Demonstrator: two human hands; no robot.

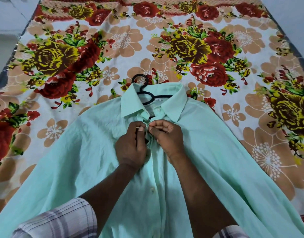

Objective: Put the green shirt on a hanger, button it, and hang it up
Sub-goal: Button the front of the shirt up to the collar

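A mint green shirt (207, 152) lies front up on the flowered bedsheet, its collar pointing away from me. A black hanger (144, 91) sits inside it, with the hook sticking out past the collar. My left hand (130, 145) pinches the left edge of the placket just below the collar. My right hand (166, 136) pinches the opposite edge at the same spot, fingertips almost touching the left ones. The button between them is hidden. A white button (152, 188) shows lower down the front, and another (158, 109) on the collar band.
The flowered bedsheet (147, 48) covers a bed that runs far ahead and to both sides. The bed's left edge (19, 42) drops to a pale floor. My plaid sleeves are at the bottom of the view.
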